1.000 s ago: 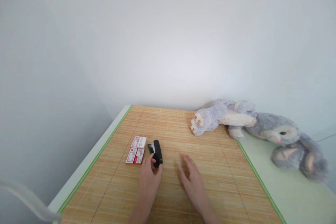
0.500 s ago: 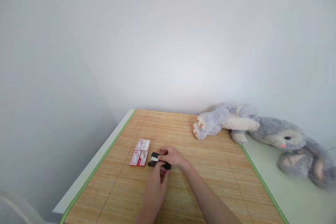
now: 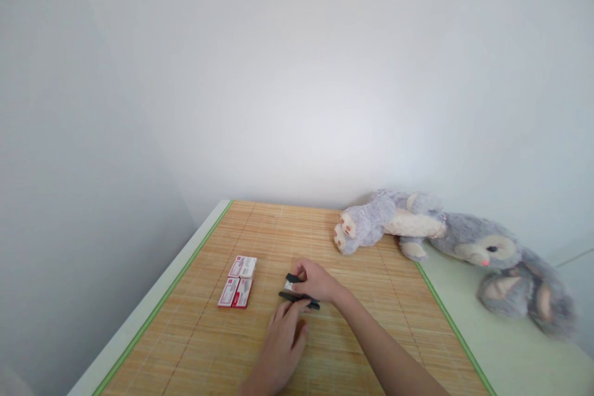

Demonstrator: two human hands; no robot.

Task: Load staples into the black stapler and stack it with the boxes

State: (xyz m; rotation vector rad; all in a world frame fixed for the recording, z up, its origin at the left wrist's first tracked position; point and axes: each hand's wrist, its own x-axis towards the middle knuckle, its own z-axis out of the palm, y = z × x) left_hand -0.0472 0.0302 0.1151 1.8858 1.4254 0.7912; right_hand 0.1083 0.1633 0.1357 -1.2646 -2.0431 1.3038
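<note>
A black stapler [image 3: 293,297] lies on its side above the bamboo mat, its two arms spread apart with a pale piece showing between them. My right hand [image 3: 319,281] grips it from the right, the fingers closed around the far arm. From the near side my left hand [image 3: 282,339] has its fingertips on the near arm, the thumb lower and apart from it. Part of the stapler is hidden behind my fingers. Left of it, small red-and-white boxes [image 3: 242,266] lie flat together in a cluster.
The bamboo mat [image 3: 208,334] with green edging covers most of the white table [image 3: 520,346]. A grey plush rabbit [image 3: 371,219] lies along the back right, partly on the mat. A pale wall [image 3: 288,74] stands behind the table.
The stapler has turned in my hands and shifted a little right, away from the boxes. My left fingers have spread from a pinch onto its near arm. The view has shifted slightly.
</note>
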